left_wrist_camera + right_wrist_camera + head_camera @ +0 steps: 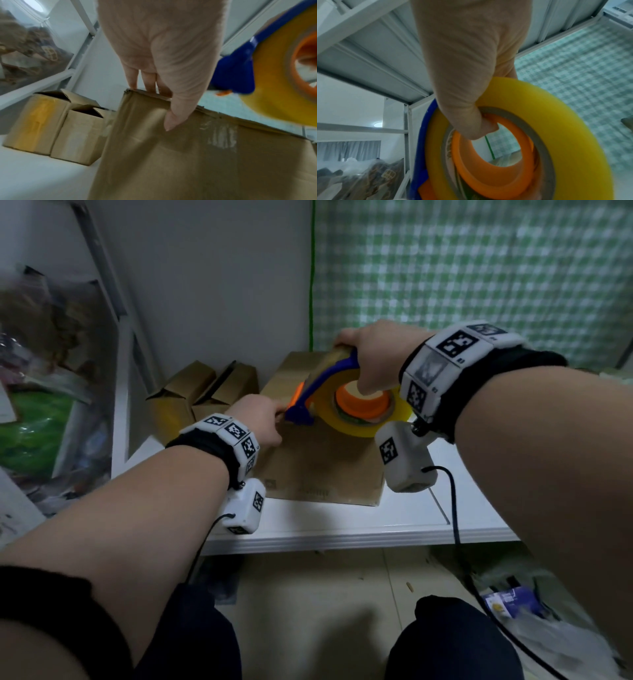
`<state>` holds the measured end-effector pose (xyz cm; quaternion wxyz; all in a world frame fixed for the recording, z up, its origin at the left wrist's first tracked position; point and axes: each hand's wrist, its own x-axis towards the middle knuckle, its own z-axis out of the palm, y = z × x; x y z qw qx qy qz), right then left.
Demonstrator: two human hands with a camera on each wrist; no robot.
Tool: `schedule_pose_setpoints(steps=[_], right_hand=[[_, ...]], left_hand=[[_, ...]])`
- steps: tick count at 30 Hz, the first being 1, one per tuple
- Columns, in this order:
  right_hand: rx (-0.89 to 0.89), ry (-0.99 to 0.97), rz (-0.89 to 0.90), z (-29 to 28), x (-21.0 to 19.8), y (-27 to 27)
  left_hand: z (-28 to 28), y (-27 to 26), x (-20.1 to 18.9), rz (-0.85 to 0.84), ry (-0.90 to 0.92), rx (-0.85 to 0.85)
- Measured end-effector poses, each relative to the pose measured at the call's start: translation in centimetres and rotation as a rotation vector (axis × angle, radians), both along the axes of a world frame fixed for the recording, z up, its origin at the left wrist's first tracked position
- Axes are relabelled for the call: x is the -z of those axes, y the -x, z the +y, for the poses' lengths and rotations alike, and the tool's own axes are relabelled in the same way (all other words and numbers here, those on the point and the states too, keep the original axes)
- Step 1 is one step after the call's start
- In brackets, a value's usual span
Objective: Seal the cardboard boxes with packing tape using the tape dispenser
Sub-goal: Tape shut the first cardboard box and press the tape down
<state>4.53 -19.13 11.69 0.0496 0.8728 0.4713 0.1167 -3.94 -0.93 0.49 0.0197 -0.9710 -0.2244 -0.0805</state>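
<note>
A large cardboard box (318, 463) lies on the white table (342, 529). My left hand (270, 419) holds its left top edge. In the left wrist view the fingers (147, 83) reach over the top and the thumb (173, 117) presses on the box's (188, 155) side face. My right hand (363, 364) grips the blue tape dispenser (329, 378) just above the box top, its front end close to my left fingertips. The yellow tape roll (539, 108) sits on an orange core (488, 175), and my right thumb (481, 129) hooks into it.
Two small cardboard boxes (191, 395) (233, 388) with open flaps stand at the back left of the table. Bags of clutter (41, 337) fill a white frame at the left. A green checked cloth (479, 268) hangs behind. A cable (455, 508) hangs over the table's front edge.
</note>
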Motion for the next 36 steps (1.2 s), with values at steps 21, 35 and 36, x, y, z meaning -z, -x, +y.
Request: schedule_pose_setpoints(steps=[21,35,36], right_hand=[[0.071,-0.017,0.147,-4.0,0.2,-2.9],[0.125,0.085,-0.014,-4.5,0.9,-3.1],[0.122,0.089,-0.021,-4.4,0.9,-3.1]], left_hand=[[0.5,-0.8,-0.2,0.127,-0.079,-0.121],[0.0,-0.7,0.0,0.115,-0.057,-0.107],[0.0,-0.7,0.0,0.116,-0.055,-0.107]])
